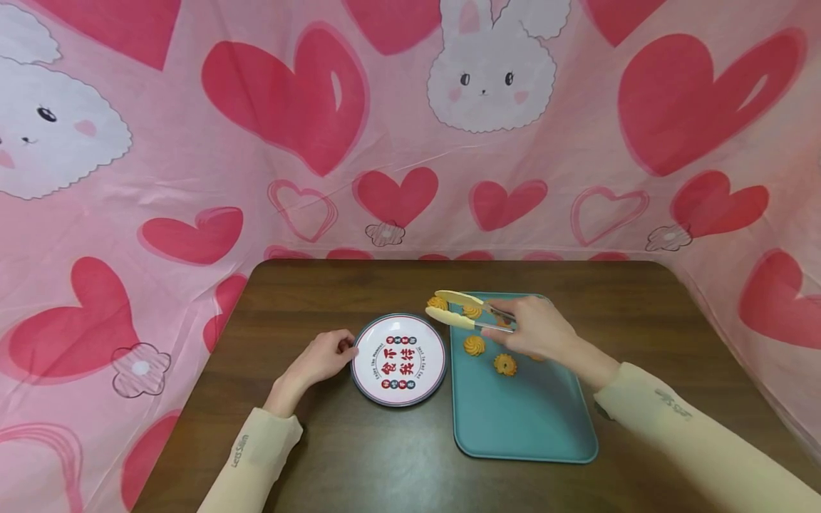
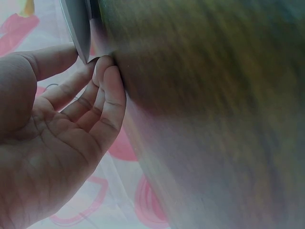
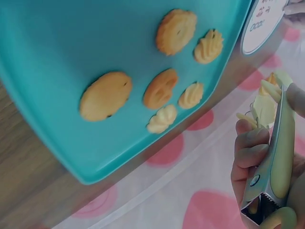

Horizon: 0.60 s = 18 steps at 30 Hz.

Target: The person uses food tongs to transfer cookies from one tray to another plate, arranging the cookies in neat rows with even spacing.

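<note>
My right hand (image 1: 539, 324) grips a pair of tongs (image 1: 458, 320) with cream-coloured tips and metal arms, also seen as tongs (image 3: 281, 148) in the right wrist view. Between the tips is a swirled golden cookie (image 1: 437, 303), over the tray's far left edge. With thumb and fingers, my left hand (image 1: 323, 354) pinches the left rim of a round white plate (image 1: 365, 370) with red printed characters. In the left wrist view the thumb lies on the rim of the plate (image 2: 78, 33), fingertips beneath. Several cookies (image 3: 174, 31) of different shapes lie on the teal tray (image 1: 522, 420).
Plate and tray stand side by side on a dark wooden table (image 1: 308, 442), the plate left of the tray. Behind and beside the table hangs a pink cloth (image 1: 410, 149) with hearts and rabbits. The right forearm reaches across the tray's right edge.
</note>
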{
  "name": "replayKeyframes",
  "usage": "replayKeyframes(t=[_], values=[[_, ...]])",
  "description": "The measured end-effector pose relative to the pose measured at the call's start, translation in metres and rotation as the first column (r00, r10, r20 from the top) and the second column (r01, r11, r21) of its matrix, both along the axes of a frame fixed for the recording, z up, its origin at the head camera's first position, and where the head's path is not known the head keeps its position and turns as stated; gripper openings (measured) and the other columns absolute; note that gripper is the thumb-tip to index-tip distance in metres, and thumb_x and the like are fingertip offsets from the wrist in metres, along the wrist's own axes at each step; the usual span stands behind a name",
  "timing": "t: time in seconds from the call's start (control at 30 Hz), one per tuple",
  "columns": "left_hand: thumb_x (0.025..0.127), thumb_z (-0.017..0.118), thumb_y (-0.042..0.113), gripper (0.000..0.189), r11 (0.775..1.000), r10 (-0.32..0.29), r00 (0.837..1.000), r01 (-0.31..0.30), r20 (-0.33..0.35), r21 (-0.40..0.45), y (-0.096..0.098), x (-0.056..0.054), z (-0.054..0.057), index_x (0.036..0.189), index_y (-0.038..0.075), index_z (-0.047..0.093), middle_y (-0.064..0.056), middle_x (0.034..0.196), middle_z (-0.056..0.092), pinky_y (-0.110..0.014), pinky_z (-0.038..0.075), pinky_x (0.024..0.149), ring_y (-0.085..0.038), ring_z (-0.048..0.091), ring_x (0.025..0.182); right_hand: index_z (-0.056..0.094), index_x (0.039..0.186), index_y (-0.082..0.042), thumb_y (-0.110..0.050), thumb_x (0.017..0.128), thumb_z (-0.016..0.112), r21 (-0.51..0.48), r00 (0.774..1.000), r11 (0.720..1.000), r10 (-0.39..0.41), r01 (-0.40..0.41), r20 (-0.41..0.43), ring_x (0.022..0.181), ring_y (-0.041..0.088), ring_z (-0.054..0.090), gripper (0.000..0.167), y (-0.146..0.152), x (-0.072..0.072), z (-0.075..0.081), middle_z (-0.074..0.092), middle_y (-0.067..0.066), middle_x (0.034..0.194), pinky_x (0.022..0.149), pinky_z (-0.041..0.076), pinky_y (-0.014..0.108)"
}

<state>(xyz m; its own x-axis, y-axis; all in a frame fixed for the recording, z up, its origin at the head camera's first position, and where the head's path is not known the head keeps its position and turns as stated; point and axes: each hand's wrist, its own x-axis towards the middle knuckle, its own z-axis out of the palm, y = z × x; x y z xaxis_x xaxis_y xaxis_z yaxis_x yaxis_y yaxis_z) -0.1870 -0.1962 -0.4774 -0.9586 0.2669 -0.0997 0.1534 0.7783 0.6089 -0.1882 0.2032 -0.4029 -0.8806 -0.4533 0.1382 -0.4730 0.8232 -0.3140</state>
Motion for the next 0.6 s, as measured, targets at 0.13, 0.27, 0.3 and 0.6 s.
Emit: replayKeyframes(t=[0.13, 0.27, 0.3, 0.6], values=[[0.094, 0.068, 0.018, 0.015, 1.000, 0.000, 1.000, 0.000, -0.002, -0.001, 0.000, 0.000, 0.000, 0.104, 0.006, 0.069, 0.000, 0.079, 0.058, -0.034, 0.044, 0.067, -0.016, 0.052, 0.071, 0.068, 0.128, -0.009, -0.045, 0.085, 0.076, -0.001, 1.000, 1.000, 0.012, -0.012, 0.014, 0.056, 0.009, 0.044, 0.057, -0.012, -0.002, -0.003, 0.048, -0.009, 0.060, 0.053, 0.037, 0.031], [0.094, 0.068, 0.018, 0.015, 1.000, 0.002, 1.000, -0.002, -0.001, -0.003, 0.000, 0.000, -0.001, 0.104, 0.006, 0.069, 0.000, 0.079, 0.058, -0.034, 0.044, 0.067, -0.016, 0.052, 0.072, 0.066, 0.131, -0.010, -0.048, 0.084, 0.076, 0.026, 0.999, 1.000, 0.007, -0.008, 0.041, 0.060, 0.010, 0.047, 0.062, -0.025, -0.003, -0.008, 0.063, -0.006, 0.073, 0.054, 0.039, 0.030], [0.094, 0.068, 0.018, 0.015, 1.000, 0.003, 1.000, -0.003, 0.002, -0.004, 0.000, 0.000, -0.001, 0.104, 0.006, 0.069, 0.000, 0.079, 0.058, -0.034, 0.044, 0.067, -0.016, 0.052, 0.072, 0.066, 0.132, -0.010, -0.048, 0.084, 0.076, 0.033, 0.999, 0.999, 0.009, -0.010, 0.046, 0.060, 0.010, 0.048, 0.062, -0.027, -0.003, -0.009, 0.067, -0.004, 0.078, 0.054, 0.040, 0.030], [0.094, 0.068, 0.018, 0.016, 1.000, 0.001, 1.000, -0.001, 0.009, 0.002, 0.000, 0.000, -0.002, 0.105, 0.006, 0.069, 0.000, 0.079, 0.058, -0.034, 0.043, 0.066, -0.016, 0.052, 0.071, 0.068, 0.129, -0.011, -0.050, 0.084, 0.075, 0.036, 0.998, 0.998, 0.043, -0.045, 0.049, 0.059, 0.007, 0.049, 0.060, -0.049, -0.005, -0.018, 0.066, -0.007, 0.074, 0.056, 0.041, 0.029]])
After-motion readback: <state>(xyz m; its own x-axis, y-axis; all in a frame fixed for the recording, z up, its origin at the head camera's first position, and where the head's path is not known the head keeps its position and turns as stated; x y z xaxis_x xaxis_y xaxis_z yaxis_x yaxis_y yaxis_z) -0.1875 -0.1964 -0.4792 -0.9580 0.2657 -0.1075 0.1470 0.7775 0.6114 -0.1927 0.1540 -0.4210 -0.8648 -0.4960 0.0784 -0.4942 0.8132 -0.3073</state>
